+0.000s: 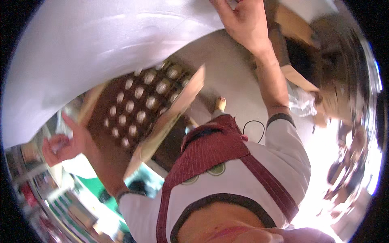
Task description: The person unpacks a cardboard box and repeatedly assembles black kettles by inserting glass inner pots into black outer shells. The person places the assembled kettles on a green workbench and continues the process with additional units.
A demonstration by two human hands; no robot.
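My left hand (65, 143) is raised at the left, beside an open cardboard box (164, 121). Its fingers are loosely bent and apart, with nothing seen in them. Inside the box stand several jars or bottles with round pale tops (139, 92), in rows between dark dividers; blur hides their exact kind. My right hand (245, 24) reaches up to the top edge of the picture, by the rim of a white table (121, 36). A small dark bit shows between its thumb and curled fingers, but the picture's edge cuts off most of it.
Opened cardboard boxes (302, 79) stand at the right, with crumpled clear plastic (302, 103) beside them. A thin dark cord loop (254, 121) lies on the grey floor (219, 56). Blurred shelves (52, 194) with goods line the lower left.
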